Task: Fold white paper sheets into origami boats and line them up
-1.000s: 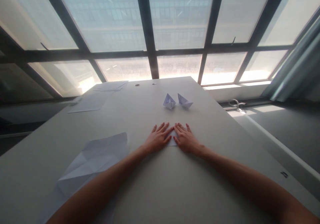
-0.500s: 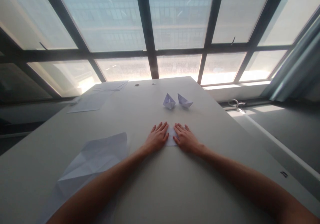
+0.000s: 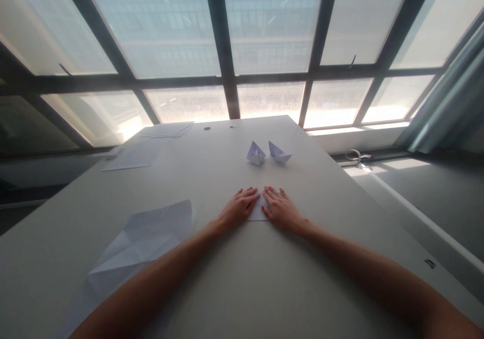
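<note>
A small folded white paper [image 3: 257,214] lies flat on the white table [image 3: 242,278], partly covered by both hands. My left hand [image 3: 239,206] rests palm down on its left side, fingers stretched out towards the upper right. On the right side of the paper, my right hand [image 3: 280,209] lies flat with its fingers extended. Beyond the hands stand two folded paper boats, one on the left [image 3: 256,154] and one on the right [image 3: 279,153], a small gap between them.
A large creased sheet [image 3: 147,238] lies at the left, partly under my left forearm. More paper sheets [image 3: 136,155] are at the far left of the table. A small dark mark [image 3: 430,263] shows near the right edge. Windows stand behind the table.
My left hand has shifted slightly right, its fingertips now closer to my right hand. My right hand and the paper boats have stayed put.
</note>
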`<state>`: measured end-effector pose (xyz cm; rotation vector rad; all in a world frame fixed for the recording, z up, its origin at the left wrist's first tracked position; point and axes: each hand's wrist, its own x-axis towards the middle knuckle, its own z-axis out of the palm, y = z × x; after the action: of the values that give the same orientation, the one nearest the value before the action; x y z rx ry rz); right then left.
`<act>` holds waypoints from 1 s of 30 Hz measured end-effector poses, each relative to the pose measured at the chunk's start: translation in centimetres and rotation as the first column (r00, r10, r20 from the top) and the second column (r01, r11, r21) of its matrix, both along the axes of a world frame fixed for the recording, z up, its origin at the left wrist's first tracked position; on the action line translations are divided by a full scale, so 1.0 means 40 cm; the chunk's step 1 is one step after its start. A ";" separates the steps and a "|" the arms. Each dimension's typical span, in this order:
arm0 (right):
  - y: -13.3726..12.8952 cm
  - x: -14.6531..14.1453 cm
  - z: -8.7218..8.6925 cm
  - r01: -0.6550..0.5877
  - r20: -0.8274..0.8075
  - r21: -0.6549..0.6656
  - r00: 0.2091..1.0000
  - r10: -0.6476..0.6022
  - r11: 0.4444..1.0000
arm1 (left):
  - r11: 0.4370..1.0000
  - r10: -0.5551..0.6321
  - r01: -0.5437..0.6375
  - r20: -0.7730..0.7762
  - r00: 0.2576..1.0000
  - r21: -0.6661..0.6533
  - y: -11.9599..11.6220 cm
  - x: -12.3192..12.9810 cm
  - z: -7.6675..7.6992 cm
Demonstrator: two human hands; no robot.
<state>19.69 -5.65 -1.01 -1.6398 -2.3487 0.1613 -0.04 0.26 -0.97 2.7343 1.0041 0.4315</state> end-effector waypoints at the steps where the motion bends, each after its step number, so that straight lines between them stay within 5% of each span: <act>1: 0.000 0.000 0.000 0.002 0.000 -0.001 1.000 -0.002 1.000 | 0.998 -0.055 0.055 0.010 0.998 -0.006 -0.001 0.000 0.001; 5: 0.000 0.000 0.001 0.007 0.001 -0.010 1.000 -0.007 1.000 | 0.995 -0.103 0.103 -0.009 0.995 -0.016 -0.002 0.002 -0.002; 18: -0.001 0.003 0.004 0.003 -0.001 -0.002 1.000 -0.003 1.000 | 0.994 0.092 -0.088 -0.057 0.994 0.069 -0.018 0.015 0.000; 26: 0.002 0.003 -0.001 -0.005 -0.022 -0.010 1.000 0.005 1.000 | 0.991 -0.131 0.129 -0.114 0.985 -0.028 -0.009 -0.001 0.020; 30: 0.003 0.003 -0.005 -0.007 -0.032 0.002 0.999 0.007 1.000 | 0.993 -0.118 0.116 -0.121 0.986 -0.027 -0.013 0.001 0.022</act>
<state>19.79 -5.53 -1.20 -1.6162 -2.3308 0.1844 -0.01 -0.27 -0.10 2.8130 0.8636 0.2356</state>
